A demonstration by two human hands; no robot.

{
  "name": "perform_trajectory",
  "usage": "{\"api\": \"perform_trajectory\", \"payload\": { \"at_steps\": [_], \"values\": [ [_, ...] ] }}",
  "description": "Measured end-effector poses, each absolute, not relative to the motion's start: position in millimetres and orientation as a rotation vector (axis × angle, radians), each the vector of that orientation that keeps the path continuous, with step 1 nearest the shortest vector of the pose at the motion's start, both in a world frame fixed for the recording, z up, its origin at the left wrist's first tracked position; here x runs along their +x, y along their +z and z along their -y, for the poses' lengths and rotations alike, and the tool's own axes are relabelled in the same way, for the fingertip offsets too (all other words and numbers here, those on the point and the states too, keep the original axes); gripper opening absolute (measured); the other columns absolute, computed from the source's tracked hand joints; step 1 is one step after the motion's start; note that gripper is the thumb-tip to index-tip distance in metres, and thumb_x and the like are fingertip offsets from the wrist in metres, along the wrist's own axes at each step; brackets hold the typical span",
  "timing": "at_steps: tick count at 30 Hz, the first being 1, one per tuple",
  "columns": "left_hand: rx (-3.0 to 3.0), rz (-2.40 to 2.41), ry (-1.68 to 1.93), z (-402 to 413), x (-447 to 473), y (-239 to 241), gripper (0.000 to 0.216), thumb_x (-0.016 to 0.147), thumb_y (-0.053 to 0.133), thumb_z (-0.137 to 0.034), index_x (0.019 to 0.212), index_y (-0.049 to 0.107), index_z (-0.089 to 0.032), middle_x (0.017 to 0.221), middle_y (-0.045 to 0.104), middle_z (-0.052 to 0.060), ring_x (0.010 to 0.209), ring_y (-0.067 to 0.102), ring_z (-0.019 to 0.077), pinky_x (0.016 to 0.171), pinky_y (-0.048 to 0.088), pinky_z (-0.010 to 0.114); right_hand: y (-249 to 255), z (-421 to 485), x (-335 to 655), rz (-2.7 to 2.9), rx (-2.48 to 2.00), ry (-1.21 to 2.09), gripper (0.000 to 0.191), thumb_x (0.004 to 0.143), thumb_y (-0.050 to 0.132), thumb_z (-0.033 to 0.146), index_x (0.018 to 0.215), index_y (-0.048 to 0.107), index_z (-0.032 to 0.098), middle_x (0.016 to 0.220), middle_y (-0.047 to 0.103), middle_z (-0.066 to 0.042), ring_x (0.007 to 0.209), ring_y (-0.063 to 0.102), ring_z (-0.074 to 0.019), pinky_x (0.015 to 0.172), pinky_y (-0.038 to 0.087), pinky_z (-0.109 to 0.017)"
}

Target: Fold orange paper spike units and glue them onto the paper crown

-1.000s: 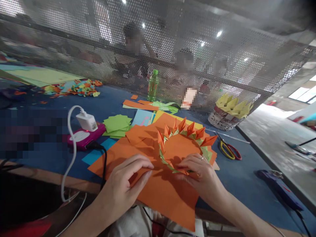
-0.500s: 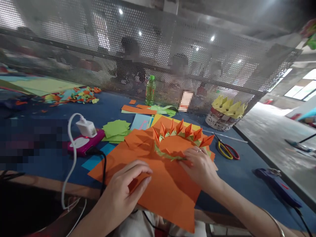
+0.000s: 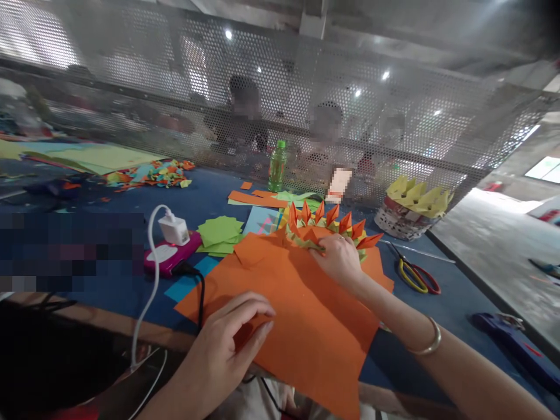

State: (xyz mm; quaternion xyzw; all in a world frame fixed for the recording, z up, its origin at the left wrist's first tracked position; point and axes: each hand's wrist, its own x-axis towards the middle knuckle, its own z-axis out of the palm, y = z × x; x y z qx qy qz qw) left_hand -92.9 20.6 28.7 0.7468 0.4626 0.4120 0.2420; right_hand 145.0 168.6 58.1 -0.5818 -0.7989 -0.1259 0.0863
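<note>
A ring of folded green paper with orange paper points [image 3: 321,214] lies at the far part of a large orange paper sheet [image 3: 306,326]. My right hand [image 3: 339,256] is closed on the near rim of this ring, its fingertips partly hidden behind the knuckles. Above the left part of the sheet hovers my left hand [image 3: 231,335]. Its fingers are curved, with a small gap between them and the thumb, and nothing shows in it. A smaller orange paper piece [image 3: 251,252] rests on the sheet's left side.
Left of the sheet are green paper pieces [image 3: 219,233] and a white charger [image 3: 174,230] on a pink power strip [image 3: 170,256]. Scissors [image 3: 413,274], a basket-like holder with yellow paper points [image 3: 400,219] and a blue tool [image 3: 516,344] lie right. A green bottle [image 3: 277,169] stands behind.
My right hand has pushed the paper ring away from me, towards the back of the orange sheet. My left hand keeps nearly the same pose. The whole view has shifted slightly.
</note>
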Motion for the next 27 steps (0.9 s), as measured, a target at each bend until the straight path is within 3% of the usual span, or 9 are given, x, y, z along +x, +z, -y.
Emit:
{"api": "perform_trajectory", "payload": {
  "at_steps": [8, 12, 14, 19, 27],
  "values": [
    [2.322, -1.391, 0.937, -31, -92, 38, 0.017, 0.1, 0.048, -0.026, 0.103, 0.064, -0.022, 0.109, 0.068, 0.005, 0.103, 0.067, 0.0167, 0.089, 0.053, 0.024, 65, -182, 123, 2.366, -1.762, -0.383, 0.03, 0.099, 0.061, 0.036, 0.124, 0.061, 0.019, 0.127, 0.063, -0.009, 0.107, 0.065, -0.0224, 0.091, 0.056, -0.044],
    [2.412, -1.653, 0.768, -68, -103, 46, 0.021, 0.097, 0.052, -0.02, 0.113, 0.064, -0.014, 0.124, 0.063, 0.013, 0.117, 0.062, 0.0276, 0.101, 0.05, 0.042, 65, -185, 115, 2.381, -1.721, -0.357, 0.033, 0.098, 0.062, 0.036, 0.125, 0.06, 0.018, 0.126, 0.063, -0.009, 0.105, 0.065, -0.0227, 0.089, 0.056, -0.044],
    [2.42, -1.782, 0.66, -92, -109, 50, 0.02, 0.097, 0.056, -0.019, 0.113, 0.064, -0.011, 0.124, 0.063, 0.016, 0.115, 0.062, 0.0302, 0.099, 0.051, 0.048, 67, -177, 114, 2.376, -1.673, -0.363, 0.034, 0.097, 0.062, 0.038, 0.124, 0.061, 0.018, 0.126, 0.062, -0.009, 0.109, 0.064, -0.0239, 0.092, 0.054, -0.047],
    [2.427, -1.917, 0.337, -133, -115, 56, 0.032, 0.098, 0.063, -0.034, 0.124, 0.06, -0.016, 0.123, 0.063, 0.01, 0.105, 0.065, 0.0235, 0.089, 0.057, 0.044, 64, -120, 131, 2.376, -1.453, -0.359, 0.037, 0.095, 0.06, 0.032, 0.129, 0.059, 0.016, 0.129, 0.062, -0.016, 0.122, 0.054, -0.0323, 0.105, 0.04, -0.053],
    [2.383, -2.061, 0.208, -134, -108, 60, 0.031, 0.098, 0.062, -0.034, 0.123, 0.06, -0.015, 0.119, 0.064, 0.009, 0.099, 0.067, 0.0216, 0.084, 0.059, 0.041, 45, -42, 197, 2.429, -1.228, -0.131, 0.041, 0.087, 0.062, 0.014, 0.127, 0.06, 0.023, 0.121, 0.068, -0.009, 0.111, 0.061, -0.027, 0.093, 0.044, -0.043]
  ]
}}
